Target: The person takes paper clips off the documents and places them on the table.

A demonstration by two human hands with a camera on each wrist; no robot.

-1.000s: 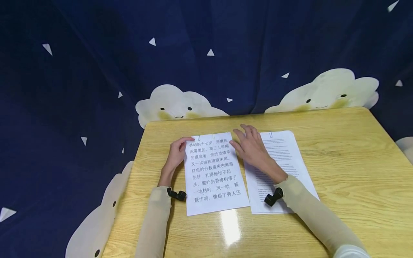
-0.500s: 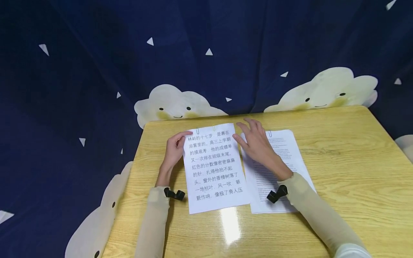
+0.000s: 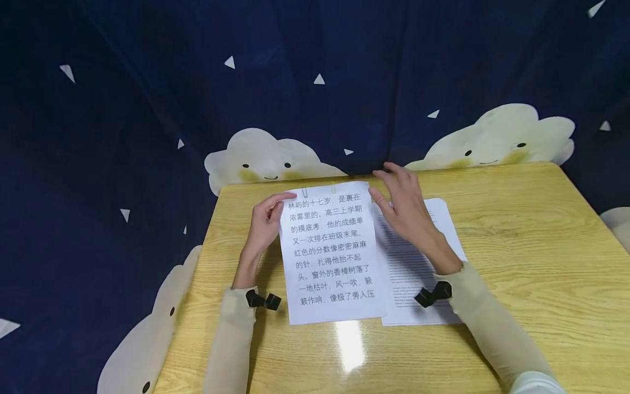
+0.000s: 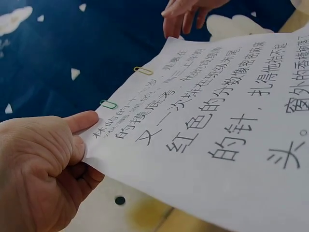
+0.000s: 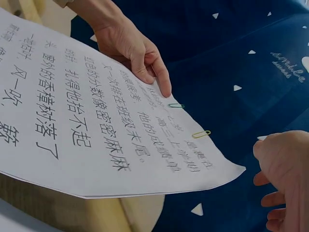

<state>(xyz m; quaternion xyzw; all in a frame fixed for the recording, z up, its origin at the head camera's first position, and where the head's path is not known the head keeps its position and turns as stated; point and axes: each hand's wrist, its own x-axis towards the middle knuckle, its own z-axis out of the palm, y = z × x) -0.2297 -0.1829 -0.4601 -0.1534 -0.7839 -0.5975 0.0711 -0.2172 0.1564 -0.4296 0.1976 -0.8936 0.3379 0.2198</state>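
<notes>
My left hand [image 3: 263, 224] pinches the upper left corner of a sheaf of paper [image 3: 330, 257] printed with large Chinese characters. A green paper clip [image 4: 108, 104] and a yellow paper clip [image 4: 143, 71] sit along its top edge. The upper part is lifted off the table, as both wrist views show. My right hand [image 3: 406, 210] hovers beside the upper right corner, fingers spread and loosely bent. In the right wrist view a gap separates that hand [image 5: 287, 179] from the paper. Below the right hand lies a second sheaf [image 3: 418, 284] in small print, its upper part partly hidden.
Both sheaves are on a light wooden table [image 3: 521, 262] with a rounded far corner. Behind it hangs a dark blue curtain [image 3: 275, 82] with white triangles and smiling clouds. Black wrist cameras [image 3: 433, 294] are strapped over the sleeves.
The Chinese-printed sheaf's top has risen from the table, and the sheaf has shifted slightly right, overlapping the second one more. My right hand has moved up and right, away from its corner.
</notes>
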